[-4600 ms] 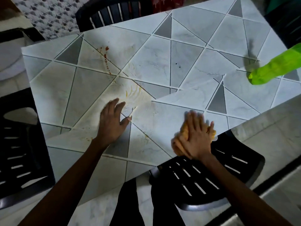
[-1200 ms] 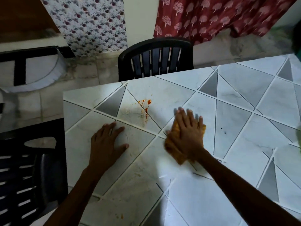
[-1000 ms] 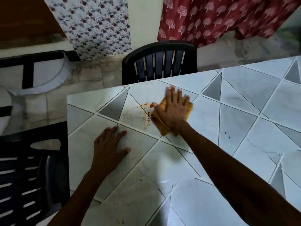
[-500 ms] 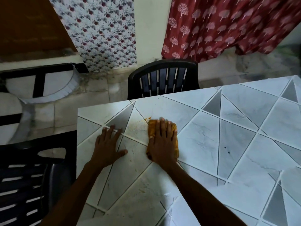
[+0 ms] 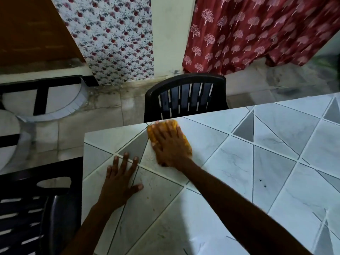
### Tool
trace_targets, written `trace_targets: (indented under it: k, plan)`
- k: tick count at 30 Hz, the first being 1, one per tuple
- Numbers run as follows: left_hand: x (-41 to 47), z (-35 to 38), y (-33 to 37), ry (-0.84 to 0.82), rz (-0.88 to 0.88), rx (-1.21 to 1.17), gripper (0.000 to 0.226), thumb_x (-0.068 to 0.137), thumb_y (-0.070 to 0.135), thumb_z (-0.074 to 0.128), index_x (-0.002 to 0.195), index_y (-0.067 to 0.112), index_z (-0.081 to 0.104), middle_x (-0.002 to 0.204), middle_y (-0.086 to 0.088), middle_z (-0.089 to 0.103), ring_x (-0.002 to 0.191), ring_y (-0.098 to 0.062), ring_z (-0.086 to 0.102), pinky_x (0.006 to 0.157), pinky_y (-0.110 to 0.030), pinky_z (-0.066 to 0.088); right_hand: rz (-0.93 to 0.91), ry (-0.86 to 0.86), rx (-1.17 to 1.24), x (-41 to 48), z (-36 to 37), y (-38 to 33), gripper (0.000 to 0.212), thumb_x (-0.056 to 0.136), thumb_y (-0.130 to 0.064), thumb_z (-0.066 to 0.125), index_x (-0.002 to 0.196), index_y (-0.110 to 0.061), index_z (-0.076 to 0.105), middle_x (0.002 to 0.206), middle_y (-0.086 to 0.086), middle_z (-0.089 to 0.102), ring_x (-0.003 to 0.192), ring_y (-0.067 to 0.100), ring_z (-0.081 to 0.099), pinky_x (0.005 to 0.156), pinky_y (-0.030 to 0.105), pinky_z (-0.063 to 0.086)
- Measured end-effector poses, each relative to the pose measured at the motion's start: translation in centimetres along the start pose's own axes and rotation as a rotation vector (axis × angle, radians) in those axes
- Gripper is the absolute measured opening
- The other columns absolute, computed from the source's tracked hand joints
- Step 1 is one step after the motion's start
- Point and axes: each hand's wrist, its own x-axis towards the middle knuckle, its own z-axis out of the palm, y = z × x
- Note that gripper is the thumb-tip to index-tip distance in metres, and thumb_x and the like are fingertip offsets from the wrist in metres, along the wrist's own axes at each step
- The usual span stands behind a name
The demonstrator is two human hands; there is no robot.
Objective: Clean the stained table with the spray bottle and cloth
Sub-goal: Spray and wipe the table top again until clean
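The cloth [image 5: 151, 133], yellow-orange, was seen lying flat on the bench [image 5: 276, 162] at its far edge, near the far left corner, just in front of a black chair [image 5: 185, 94]. It was largely covered by the right hand [image 5: 170, 146], which was laid palm down on it; only the cloth's left, far and right margins were left showing around the hand. The right fingers [image 5: 162, 130] were held straight and close together and pressed onto the cloth, with nothing curled round it.

The left hand [image 5: 120, 183] was placed palm down on the bare bench, just beside the right wrist and nearer the person. Its fingers [image 5: 126, 159] were spread wide, the thumb turned out to the right, and nothing was held.

A pattern of pale marbled and grey triangles was shown on the bench top. A few faint yellowish flecks [image 5: 153, 209] were seen near the left forearm, and two small dark specks [image 5: 260, 180] further right.

A second black chair [image 5: 36, 208] was set against the bench's left side. Beyond, a tiled floor [image 5: 103, 124], a white flowered curtain [image 5: 114, 39] and a red curtain [image 5: 248, 30] printed with trees were visible.
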Motion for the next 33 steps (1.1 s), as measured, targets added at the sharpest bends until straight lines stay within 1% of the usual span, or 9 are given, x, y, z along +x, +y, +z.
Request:
trace_targets:
  k: [4, 7, 10, 15, 21, 24, 28, 31, 33]
  plan:
    - [0.2, 0.2, 0.1, 0.013, -0.002, -0.023, 0.104, 0.068, 0.096, 0.009, 0.153, 0.041, -0.012, 0.159, 0.006, -0.033, 0.147, -0.031, -0.027, 0.120, -0.052, -0.003, -0.069, -0.024, -0.033, -9.5, 0.3, 2.7, 0.064, 0.103, -0.047, 0.031, 0.162, -0.035, 0.010, 0.170, -0.007, 0.011, 0.158, 0.024, -0.001, 0.124, 0.058, 0.005]
    - [0.1, 0.2, 0.3, 0.016, 0.000, -0.022, 0.103, 0.069, 0.095, 0.008, 0.154, 0.040, -0.011, 0.159, 0.005, -0.033, 0.147, -0.031, -0.028, 0.120, -0.050, -0.005, 0.203, -0.014, -0.038, -9.8, -0.9, 7.9, 0.063, 0.102, -0.053, 0.026, 0.161, -0.038, 0.012, 0.170, -0.008, 0.012, 0.158, 0.028, 0.003, 0.121, 0.064, 0.014]
    - [0.2, -0.1, 0.2, 0.024, 0.011, -0.045, 0.104, 0.069, 0.095, 0.009, 0.154, 0.039, -0.010, 0.160, 0.004, -0.030, 0.147, -0.030, -0.028, 0.117, -0.047, -0.009, 0.401, 0.027, 0.028, -3.5, -1.7, 8.5, 0.068, 0.101, -0.059, 0.010, 0.163, -0.031, 0.005, 0.171, -0.003, 0.004, 0.157, 0.031, -0.002, 0.122, 0.064, 0.008]
    - [0.1, -0.2, -0.5, 0.008, 0.012, -0.008, 0.102, 0.068, 0.097, 0.011, 0.152, 0.044, -0.013, 0.159, 0.006, -0.032, 0.147, -0.028, -0.026, 0.119, -0.047, -0.004, 0.169, 0.065, 0.014, 1.5, 0.1, 1.0, 0.067, 0.102, -0.055, 0.020, 0.162, -0.028, 0.014, 0.170, 0.000, 0.015, 0.156, 0.034, 0.010, 0.120, 0.066, 0.014]
    - [0.0, -0.6, 0.2, 0.009, 0.014, -0.009, 0.105, 0.061, 0.100, 0.006, 0.150, 0.046, -0.015, 0.160, 0.004, -0.029, 0.147, -0.027, -0.026, 0.120, -0.049, -0.003, -0.192, -0.067, -0.022, -12.6, 2.5, -0.9, 0.063, 0.104, -0.052, 0.022, 0.162, -0.034, 0.008, 0.171, -0.006, 0.007, 0.158, 0.027, -0.004, 0.123, 0.060, 0.007]
    - [0.1, -0.2, 0.2, 0.026, 0.011, -0.027, 0.107, 0.061, 0.099, 0.007, 0.152, 0.045, -0.011, 0.160, 0.006, -0.029, 0.148, -0.027, -0.024, 0.119, -0.049, -0.004, -0.070, -0.094, -0.084, -15.1, 1.2, 3.4, 0.062, 0.102, -0.054, 0.015, 0.161, -0.040, 0.006, 0.170, -0.011, 0.011, 0.158, 0.023, 0.000, 0.122, 0.056, 0.013]
    - [0.4, 0.0, -0.1, 0.056, 0.009, -0.034, 0.110, 0.061, 0.099, 0.014, 0.154, 0.044, -0.008, 0.159, 0.006, -0.030, 0.149, -0.028, -0.023, 0.120, -0.047, -0.004, 0.265, 0.012, -0.015, -7.4, -0.1, 4.3, 0.066, 0.103, -0.055, 0.019, 0.163, -0.031, 0.003, 0.171, -0.002, 0.004, 0.157, 0.032, 0.001, 0.123, 0.060, 0.012]
    - [0.2, 0.0, 0.1, 0.085, 0.010, -0.044, 0.104, 0.068, 0.087, 0.030, 0.155, 0.041, 0.000, 0.163, 0.003, -0.020, 0.150, -0.028, -0.016, 0.121, -0.048, 0.000, 0.251, -0.010, 0.048, -2.1, 0.4, -0.3, 0.068, 0.102, -0.055, 0.017, 0.162, -0.030, -0.001, 0.172, -0.002, 0.000, 0.157, 0.031, -0.004, 0.123, 0.062, 0.005]
    - [-0.1, -0.6, 0.0, 0.132, 0.025, -0.093, 0.099, 0.071, 0.078, 0.043, 0.156, 0.034, 0.019, 0.166, -0.003, 0.002, 0.152, -0.030, 0.001, 0.121, -0.049, 0.011, 0.146, -0.034, 0.029, -2.4, 1.2, -3.9, 0.067, 0.103, -0.055, 0.021, 0.163, -0.030, 0.005, 0.171, -0.002, 0.005, 0.157, 0.031, -0.002, 0.123, 0.063, 0.006]
